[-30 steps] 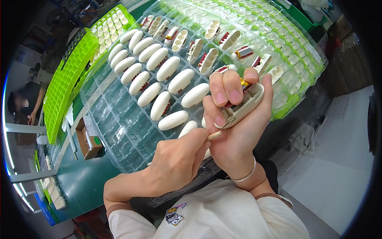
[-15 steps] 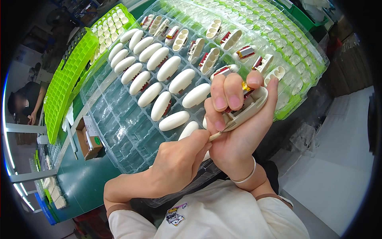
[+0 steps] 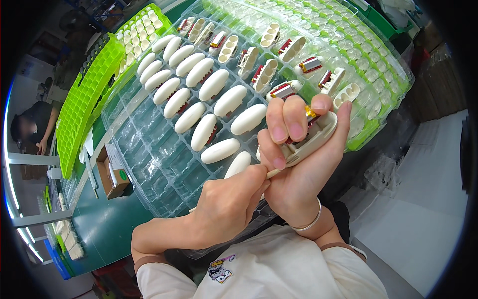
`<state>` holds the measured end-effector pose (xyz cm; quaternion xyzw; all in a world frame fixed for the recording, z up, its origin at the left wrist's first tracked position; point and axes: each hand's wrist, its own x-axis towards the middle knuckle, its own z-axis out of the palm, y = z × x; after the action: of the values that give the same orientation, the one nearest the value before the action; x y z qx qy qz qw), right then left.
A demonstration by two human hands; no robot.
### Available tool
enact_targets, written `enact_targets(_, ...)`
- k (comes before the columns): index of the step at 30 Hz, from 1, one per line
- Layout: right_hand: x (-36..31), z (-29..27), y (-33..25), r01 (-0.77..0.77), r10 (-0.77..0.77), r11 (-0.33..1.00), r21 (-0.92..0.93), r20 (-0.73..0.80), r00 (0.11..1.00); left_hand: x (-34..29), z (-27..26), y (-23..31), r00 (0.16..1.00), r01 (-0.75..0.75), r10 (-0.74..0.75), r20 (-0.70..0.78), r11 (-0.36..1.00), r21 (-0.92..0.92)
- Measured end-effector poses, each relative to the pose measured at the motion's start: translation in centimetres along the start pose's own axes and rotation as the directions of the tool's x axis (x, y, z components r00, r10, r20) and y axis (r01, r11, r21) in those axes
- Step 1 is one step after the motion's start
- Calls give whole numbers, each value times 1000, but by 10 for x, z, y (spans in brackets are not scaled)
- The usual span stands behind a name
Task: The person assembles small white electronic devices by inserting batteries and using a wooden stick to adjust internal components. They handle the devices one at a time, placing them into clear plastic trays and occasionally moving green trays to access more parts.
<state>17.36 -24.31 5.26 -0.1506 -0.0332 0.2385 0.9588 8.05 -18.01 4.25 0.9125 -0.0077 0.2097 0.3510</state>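
Note:
My right hand [image 3: 304, 182] is closed around an open cream-white oval casing [image 3: 318, 142]. Red parts and a yellow-wrapped piece show inside the casing between the fingers. A thin pale stick [image 3: 273, 173] is pinched in my left hand [image 3: 228, 203], its tip at the casing's lower end beside my right palm. The stick's other end sticks out behind the left hand. Fingers hide much of the casing's inside and the exact contact of the tip. Just beyond my hands, a clear compartment tray [image 3: 149, 157] holds several closed white oval casings [image 3: 249, 119] and several opened ones [image 3: 264, 74].
Green trays under clear plastic [image 3: 371, 74] lie at the far right. A bright green tray [image 3: 84, 114] leans at the left, near another with small white pieces [image 3: 142, 32]. A small cardboard box [image 3: 110, 174] stands on the green table [image 3: 107, 224]. Another person [image 3: 37, 124] is at far left.
The whole view has shifted very slightly. Both hands keep the same grip, with the stick still at the lower end of the casing.

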Motion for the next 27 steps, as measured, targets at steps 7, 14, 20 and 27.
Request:
enact_targets(7,-1,1,1,-27,27,999,27,1,1000,-1,1,-3,1000,-5,5,-27,1000,0)
enact_targets(14,0,-1,1,-3,3,1000,21,31,1000,-1,0,-2,1000,-1,1,-13,1000,-3)
enact_targets(20,-2,2,2,2,-2,1000,14,16,1000,0,-6,5,999,45,-45,11,999,-5)
enact_targets(27,-4,-6,6,-4,-1,998,66,63,998,1,-9,6,997,45,-47,68,998,33)
